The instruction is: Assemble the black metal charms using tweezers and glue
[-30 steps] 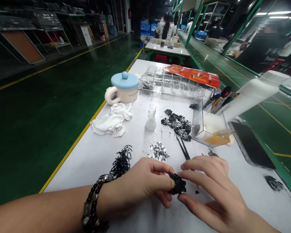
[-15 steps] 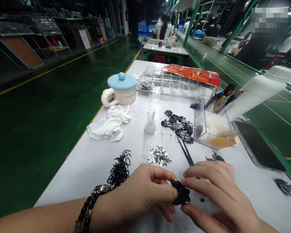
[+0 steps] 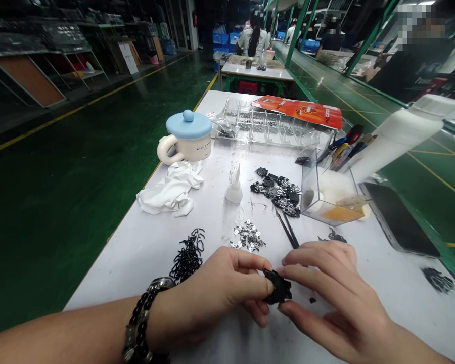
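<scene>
A small black part [image 3: 280, 288] is pinched between the thumb and fingers of my left hand [image 3: 227, 288], low in the middle of the view. My right hand [image 3: 337, 298] is at the part's right side, its thumb and fingertips at the edges, apart from each other. Beyond my hands lie a heap of small silver pieces [image 3: 247, 236] and black tweezers [image 3: 287, 228]. Thin black curved pieces [image 3: 187, 255] form a pile left of them. Farther back is a cluster of black and metal assemblies [image 3: 276, 191]. One tiny black piece [image 3: 313, 300] rests under my right hand's fingers.
On the white table [image 3: 109, 275] stand a lidded mug [image 3: 191, 144], a white cloth [image 3: 170, 189], a small nozzle bottle [image 3: 234, 192], a divided clear tray [image 3: 250, 136], a clear box [image 3: 326, 202], a white bottle [image 3: 398, 139] and a phone [image 3: 402, 220]. A person [image 3: 255, 40] sits beyond.
Both hands and the black part appear slightly higher and farther left, and the part looks turned a little. The whole scene has shifted slightly with the camera.
</scene>
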{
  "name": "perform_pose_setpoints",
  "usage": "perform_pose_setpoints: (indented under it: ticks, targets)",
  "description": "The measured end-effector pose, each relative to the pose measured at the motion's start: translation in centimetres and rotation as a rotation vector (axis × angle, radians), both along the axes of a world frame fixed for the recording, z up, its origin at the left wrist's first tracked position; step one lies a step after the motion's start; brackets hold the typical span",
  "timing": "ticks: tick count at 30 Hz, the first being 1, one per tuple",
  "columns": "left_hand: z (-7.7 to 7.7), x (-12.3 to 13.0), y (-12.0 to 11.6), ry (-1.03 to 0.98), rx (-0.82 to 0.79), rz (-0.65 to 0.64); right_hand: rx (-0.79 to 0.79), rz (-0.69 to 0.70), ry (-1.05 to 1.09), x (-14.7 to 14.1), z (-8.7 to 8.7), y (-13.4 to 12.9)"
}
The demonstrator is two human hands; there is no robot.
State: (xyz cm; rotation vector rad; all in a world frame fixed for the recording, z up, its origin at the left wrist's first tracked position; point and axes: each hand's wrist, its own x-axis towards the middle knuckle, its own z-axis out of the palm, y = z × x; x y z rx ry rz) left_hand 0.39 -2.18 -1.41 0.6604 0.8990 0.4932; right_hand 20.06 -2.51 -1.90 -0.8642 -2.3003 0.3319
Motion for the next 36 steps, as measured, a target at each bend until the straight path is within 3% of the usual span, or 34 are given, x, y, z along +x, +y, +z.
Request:
perform_pose_setpoints:
  ticks: [15, 36]
  targets:
    - [-0.34, -0.02, -0.07, -0.033, 0.008, 0.006, -0.02, 0.002, -0.059, 0.07, 0.08, 0.06]
    - [-0.32, 0.07, 0.17, -0.174, -0.196, -0.011, -0.058, 0.008, -0.063, 0.1, 0.25, 0.08]
